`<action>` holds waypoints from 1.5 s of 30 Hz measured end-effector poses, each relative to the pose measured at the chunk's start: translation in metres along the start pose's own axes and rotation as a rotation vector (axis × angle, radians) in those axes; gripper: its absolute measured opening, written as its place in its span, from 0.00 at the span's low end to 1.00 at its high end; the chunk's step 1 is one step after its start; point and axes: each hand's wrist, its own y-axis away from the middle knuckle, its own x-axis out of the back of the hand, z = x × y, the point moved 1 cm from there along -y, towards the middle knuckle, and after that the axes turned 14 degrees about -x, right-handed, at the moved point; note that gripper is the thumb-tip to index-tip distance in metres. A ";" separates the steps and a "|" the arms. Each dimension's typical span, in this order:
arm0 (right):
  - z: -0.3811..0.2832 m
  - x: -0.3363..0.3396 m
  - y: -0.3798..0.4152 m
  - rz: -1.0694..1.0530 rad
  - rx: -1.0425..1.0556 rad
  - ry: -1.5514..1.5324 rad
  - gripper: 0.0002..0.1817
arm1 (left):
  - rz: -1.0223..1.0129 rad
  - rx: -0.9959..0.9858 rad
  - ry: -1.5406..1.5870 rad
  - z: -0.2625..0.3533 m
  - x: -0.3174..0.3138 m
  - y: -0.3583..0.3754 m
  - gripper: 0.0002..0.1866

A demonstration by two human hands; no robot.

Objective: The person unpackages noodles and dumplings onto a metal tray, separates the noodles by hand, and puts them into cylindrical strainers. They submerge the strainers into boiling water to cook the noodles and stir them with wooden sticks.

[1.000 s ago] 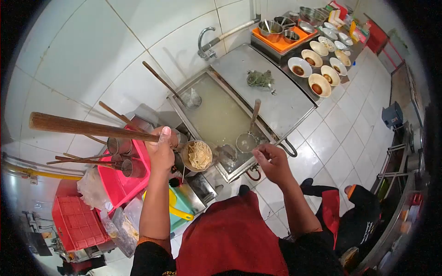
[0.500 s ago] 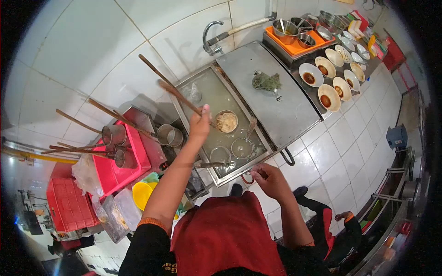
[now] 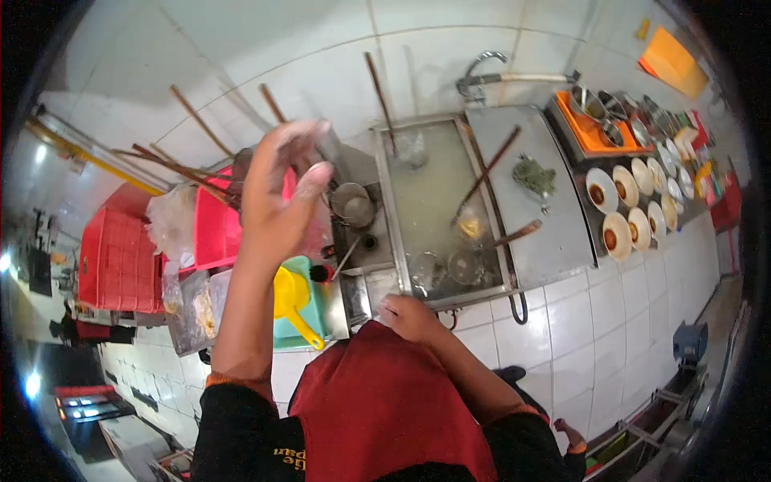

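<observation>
My left hand (image 3: 281, 185) is raised with fingers and thumb apart, slightly blurred and holding nothing. Behind it, partly covered, are a pink tray (image 3: 215, 233) and several wooden strainer handles (image 3: 197, 120). Low at the vat's front edge, my right hand (image 3: 411, 317) has its fingers curled, and nothing shows in them. In the vat (image 3: 389, 209) of cloudy water, noodles (image 3: 471, 227) sit in a strainer whose wooden handle (image 3: 487, 173) leans to the upper right. Further strainers (image 3: 466, 267) stand in the water near the front.
A metal lid (image 3: 546, 233) beside the vat bears a crumpled green cloth (image 3: 533, 177). Several bowls (image 3: 617, 233) with dark sauce line the right counter near an orange tray (image 3: 594, 136). A yellow dipper (image 3: 293, 301) lies over a green basin (image 3: 303, 328). Another person's hand (image 3: 572, 436) shows lower right.
My left hand has let go of the noodle strainer's handle and moved left, opening. My right hand has come left and lower against the vat's front. The view has turned leftward.
</observation>
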 end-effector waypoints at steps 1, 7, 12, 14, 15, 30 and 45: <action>-0.008 -0.012 -0.024 0.094 0.027 0.128 0.11 | 0.103 0.118 0.073 0.002 0.019 0.017 0.23; -0.015 -0.054 -0.193 0.166 -0.032 0.679 0.10 | 0.191 0.409 -0.012 0.010 0.076 0.145 0.18; 0.035 -0.085 -0.256 0.036 -0.154 0.828 0.12 | 0.107 0.406 0.052 0.021 0.099 0.193 0.13; 0.031 -0.080 -0.237 0.251 0.007 0.890 0.11 | 0.110 0.442 0.116 0.013 0.110 0.200 0.13; 0.022 -0.074 -0.219 0.289 -0.069 0.846 0.14 | 0.120 0.486 0.150 0.007 0.114 0.204 0.13; -0.010 0.143 0.281 0.855 -0.444 -0.315 0.08 | -0.100 0.377 0.622 -0.098 -0.072 0.057 0.38; 0.134 0.230 -0.011 0.409 0.113 -0.331 0.03 | -0.102 0.417 0.279 -0.133 -0.279 0.009 0.21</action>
